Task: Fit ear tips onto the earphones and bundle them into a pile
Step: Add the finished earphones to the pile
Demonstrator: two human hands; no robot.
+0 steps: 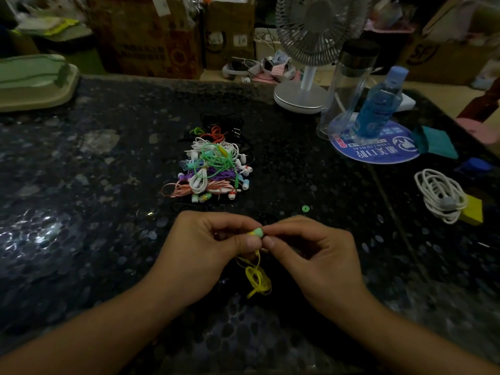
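Head view shows your left hand point(213, 239) and right hand point(305, 244) close together near the front edge of the counter point(81, 212). Your left hand pinches a yellow earphone point(251, 233), and your right hand pinches the green ear tip point(259, 232) on its end. I think you are pushing that tip on right now. Its yellow cord point(257, 280) hangs down in a small loop below your hands. A big pile of earphones point(213, 166) sits in the middle of the counter, so much looks done. One loose green ear tip point(305, 208) lies just past your right hand, so maybe one more bud needs a tip. Then this pair must join the pile.
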